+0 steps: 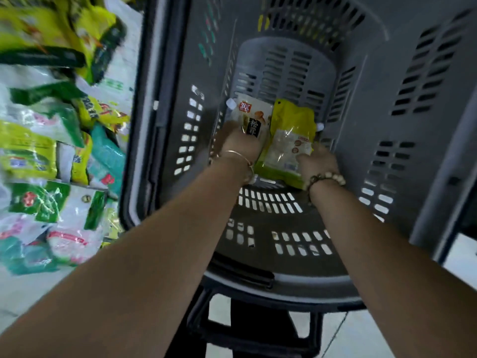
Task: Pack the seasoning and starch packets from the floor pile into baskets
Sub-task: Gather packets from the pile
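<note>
Both arms reach deep into a grey slotted basket (418, 156). My left hand (238, 143), with a thin bangle on the wrist, holds the near end of a white packet (251, 112) with a red logo and a black label. My right hand (318, 161), with a bead bracelet on the wrist, holds the near edge of a yellow-green packet (290, 135). The two packets lie side by side on the basket's floor. To the left of the basket the floor pile (51, 140) of green, yellow and white packets spreads out.
The basket's dark rim and folded handle (242, 275) cross below my forearms. Pale floor tiles (28, 293) show at the lower left and under the basket. The basket's left wall (165, 125) stands between the pile and the packets inside.
</note>
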Demonstrator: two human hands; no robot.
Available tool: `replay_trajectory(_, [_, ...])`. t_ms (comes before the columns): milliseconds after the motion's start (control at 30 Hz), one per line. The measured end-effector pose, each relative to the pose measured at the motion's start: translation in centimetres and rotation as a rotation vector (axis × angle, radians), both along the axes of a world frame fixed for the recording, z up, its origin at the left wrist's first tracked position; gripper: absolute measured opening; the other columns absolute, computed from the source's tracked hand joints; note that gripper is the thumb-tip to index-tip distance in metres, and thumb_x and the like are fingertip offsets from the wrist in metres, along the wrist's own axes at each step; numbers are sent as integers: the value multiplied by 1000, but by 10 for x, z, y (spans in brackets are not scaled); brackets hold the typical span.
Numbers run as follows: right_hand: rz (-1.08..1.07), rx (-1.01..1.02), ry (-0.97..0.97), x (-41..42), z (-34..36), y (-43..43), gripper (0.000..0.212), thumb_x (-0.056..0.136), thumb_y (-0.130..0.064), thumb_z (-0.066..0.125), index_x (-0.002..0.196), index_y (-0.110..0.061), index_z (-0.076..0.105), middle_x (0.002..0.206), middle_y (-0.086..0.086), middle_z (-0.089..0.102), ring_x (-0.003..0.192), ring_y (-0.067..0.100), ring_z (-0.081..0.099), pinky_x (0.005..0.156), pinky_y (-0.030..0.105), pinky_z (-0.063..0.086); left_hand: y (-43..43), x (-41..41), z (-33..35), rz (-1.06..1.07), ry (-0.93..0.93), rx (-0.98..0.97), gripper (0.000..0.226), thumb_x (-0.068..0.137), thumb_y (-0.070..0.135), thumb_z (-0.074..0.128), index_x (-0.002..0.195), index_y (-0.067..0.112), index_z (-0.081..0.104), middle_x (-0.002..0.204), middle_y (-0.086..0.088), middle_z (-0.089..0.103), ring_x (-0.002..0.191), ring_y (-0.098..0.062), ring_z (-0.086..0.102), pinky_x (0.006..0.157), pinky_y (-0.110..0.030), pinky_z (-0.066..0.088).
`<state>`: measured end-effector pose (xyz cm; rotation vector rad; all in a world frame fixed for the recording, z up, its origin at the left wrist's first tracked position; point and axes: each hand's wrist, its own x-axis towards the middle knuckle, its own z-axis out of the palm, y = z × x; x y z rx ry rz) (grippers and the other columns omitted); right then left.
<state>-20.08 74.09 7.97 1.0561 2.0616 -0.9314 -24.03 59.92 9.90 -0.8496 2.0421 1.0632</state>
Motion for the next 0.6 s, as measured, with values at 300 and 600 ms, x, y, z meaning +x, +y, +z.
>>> replay_trajectory(300, [92,-137,382,-25,131,-37,60,81,-22,63,138,-18,45,136,-1,53,123,12,50,108,35,39,-46,11,149,180,416,197,38,83,4,63,121,3,56,114,-11,64,100,-24,61,87,-26,47])
replay_trajectory(600, [427,-256,608,-31,220,-138,56,86,-12,64,137,-23,45,132,-10,51,124,3,47,109,35,37,-173,57,221,426,616,78,43,70,21,61,111,27,51,108,9,57,104,-10,58,94,-21,47])
